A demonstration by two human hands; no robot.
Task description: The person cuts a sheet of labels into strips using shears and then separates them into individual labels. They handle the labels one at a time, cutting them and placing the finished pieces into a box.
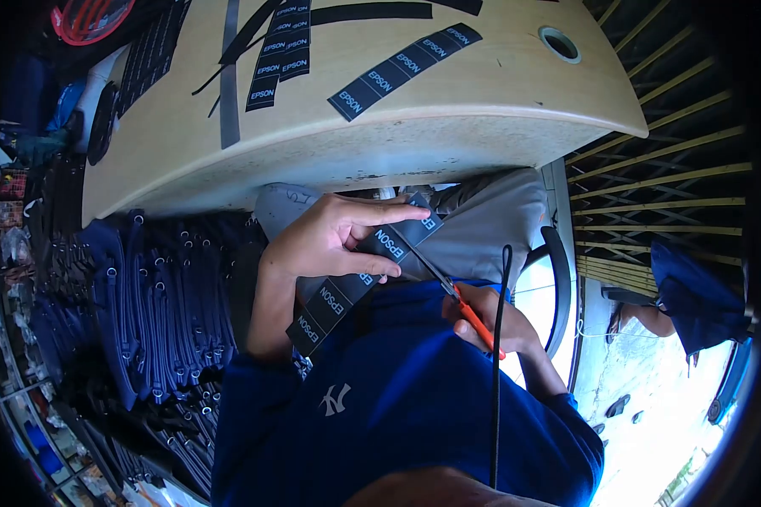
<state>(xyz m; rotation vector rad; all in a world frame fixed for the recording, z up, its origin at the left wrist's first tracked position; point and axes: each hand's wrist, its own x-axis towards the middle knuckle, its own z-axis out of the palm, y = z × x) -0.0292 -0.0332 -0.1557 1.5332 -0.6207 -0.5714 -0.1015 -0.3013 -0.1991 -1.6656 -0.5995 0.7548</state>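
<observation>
My left hand pinches a dark strip of printed EPSON labels between thumb and fingers, held at a slant above my lap. Wrapped round the orange handles of a pair of scissors is my right hand. The scissor blades point up and left, and their tips reach the strip near the middle labels. Whether the blades are parted is too fine to tell. On the table ahead lie another EPSON label strip and more overlapping label strips.
Many navy straps with metal rings hang at the left. A round hole pierces the table's right part. A folding metal gate stands at the right, with another person's foot near it. A black cord hangs before my chest.
</observation>
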